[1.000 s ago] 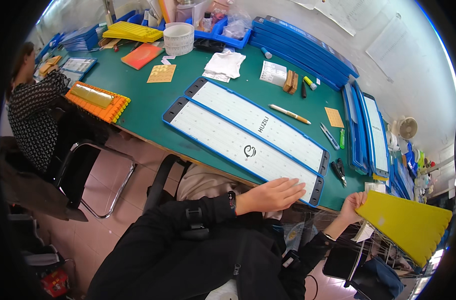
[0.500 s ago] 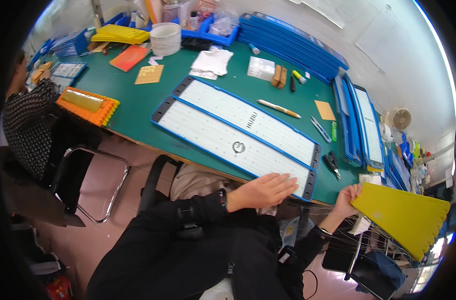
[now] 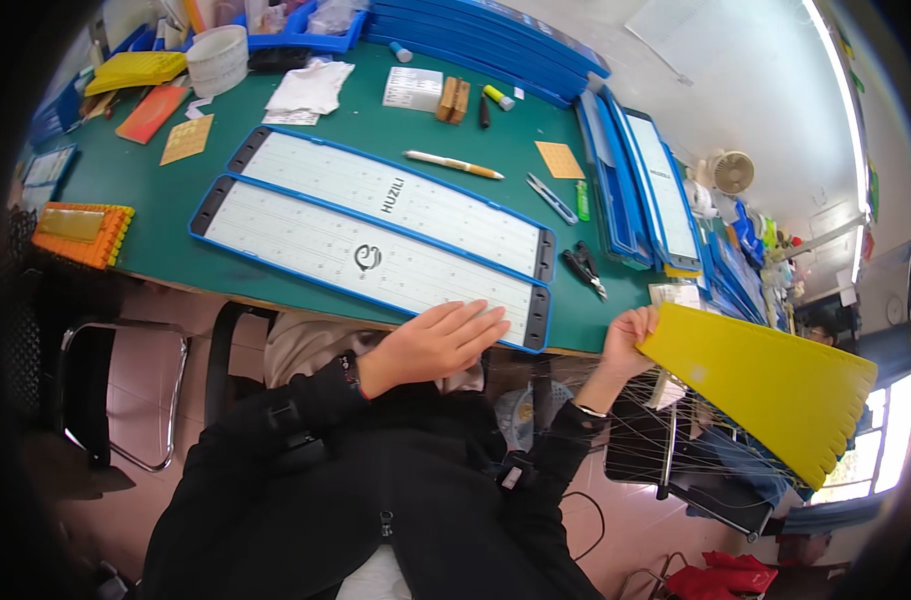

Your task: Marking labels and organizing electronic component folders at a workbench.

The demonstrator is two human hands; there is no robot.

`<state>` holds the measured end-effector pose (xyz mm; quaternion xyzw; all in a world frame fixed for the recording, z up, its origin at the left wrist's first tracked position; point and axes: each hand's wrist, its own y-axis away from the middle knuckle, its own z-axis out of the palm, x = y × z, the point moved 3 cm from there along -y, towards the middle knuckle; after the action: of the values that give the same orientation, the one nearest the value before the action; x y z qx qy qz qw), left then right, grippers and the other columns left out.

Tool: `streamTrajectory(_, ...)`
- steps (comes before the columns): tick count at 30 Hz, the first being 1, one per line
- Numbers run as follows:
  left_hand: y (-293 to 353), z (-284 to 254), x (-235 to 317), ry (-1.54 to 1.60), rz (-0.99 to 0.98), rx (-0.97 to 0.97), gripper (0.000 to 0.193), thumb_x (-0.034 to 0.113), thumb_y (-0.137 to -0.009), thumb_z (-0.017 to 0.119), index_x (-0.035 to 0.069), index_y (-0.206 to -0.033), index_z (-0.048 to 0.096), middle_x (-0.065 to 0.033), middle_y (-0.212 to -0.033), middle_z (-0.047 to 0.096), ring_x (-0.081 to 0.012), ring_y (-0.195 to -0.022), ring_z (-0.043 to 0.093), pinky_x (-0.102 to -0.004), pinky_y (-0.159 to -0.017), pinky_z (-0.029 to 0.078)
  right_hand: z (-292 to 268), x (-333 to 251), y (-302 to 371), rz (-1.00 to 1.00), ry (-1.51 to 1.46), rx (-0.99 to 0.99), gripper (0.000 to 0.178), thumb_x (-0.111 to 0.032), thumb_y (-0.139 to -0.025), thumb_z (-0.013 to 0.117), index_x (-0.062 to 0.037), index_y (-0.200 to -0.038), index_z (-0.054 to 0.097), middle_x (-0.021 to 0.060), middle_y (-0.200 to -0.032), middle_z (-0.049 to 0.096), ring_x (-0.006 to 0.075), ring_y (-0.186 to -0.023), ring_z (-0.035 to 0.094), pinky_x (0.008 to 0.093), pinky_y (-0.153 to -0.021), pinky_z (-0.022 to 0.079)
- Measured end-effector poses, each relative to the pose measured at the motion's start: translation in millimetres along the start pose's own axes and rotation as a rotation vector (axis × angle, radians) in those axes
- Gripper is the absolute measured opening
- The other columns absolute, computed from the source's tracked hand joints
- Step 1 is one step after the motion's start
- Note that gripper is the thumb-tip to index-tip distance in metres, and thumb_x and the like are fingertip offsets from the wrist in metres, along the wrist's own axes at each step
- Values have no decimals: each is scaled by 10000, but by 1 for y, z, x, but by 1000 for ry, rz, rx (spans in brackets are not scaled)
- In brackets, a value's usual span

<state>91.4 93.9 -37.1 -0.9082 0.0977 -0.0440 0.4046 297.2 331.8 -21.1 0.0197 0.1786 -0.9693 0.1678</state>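
- Green table [image 3: 166, 210] in the head view carries an opened white case [image 3: 374, 238] with blue rims.
- Left grip [image 3: 438, 342] spreads flat over the case's near right part, holding nothing; I cannot tell whether it presses.
- Right grip [image 3: 628, 338] pinches a yellow board [image 3: 761, 385] by one corner, off the table's right end, by fine threads [image 3: 706, 425].
- Handling the board seems the present step; moving it calls for a firm pinch, threads untangled.
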Motion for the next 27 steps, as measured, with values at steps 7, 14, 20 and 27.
streamTrajectory(7, 7, 2, -4, -84, 31, -50, 471, 230, -796, 616, 96, -1244, 559, -36, -1274, 571, -188, -1120, 573, -307, -934, 456, -5, 6, 2, 6, -18, -5, 200, -153, -862, 553, -57, -753, 416, 27, -666, 345, 119, -544, 328, 228, -531, 348)
streamTrajectory(14, 5, 0, -2, -32, 4, -65, 440, 217, -826, 588, 87, -1245, 554, -36, -1256, 584, -191, -1117, 576, -317, -936, 458, -6, 7, -2, 30, -10, -15, 226, -222, -847, 578, -71, -768, 431, 24, -666, 369, 121, -559, 351, 239, -525, 340)
streamTrajectory(20, 4, 13, 8, -17, 63, -36, 460, 255, -886, 507, 84, -1313, 493, -42, -1327, 529, -191, -1195, 527, -311, -975, 429, -5, -32, 2, 22, -12, -31, 179, -155, -860, 486, -86, -743, 370, 17, -644, 337, 140, -530, 329, 262, -521, 323)
streamTrajectory(27, 15, 0, -3, -83, 18, -60, 444, 239, -862, 527, 113, -1287, 526, -34, -1318, 539, -178, -1186, 534, -305, -982, 424, 3, 11, 2, -9, 52, -7, 189, -181, -855, 550, -80, -764, 418, 26, -665, 369, 129, -540, 342, 256, -523, 325)
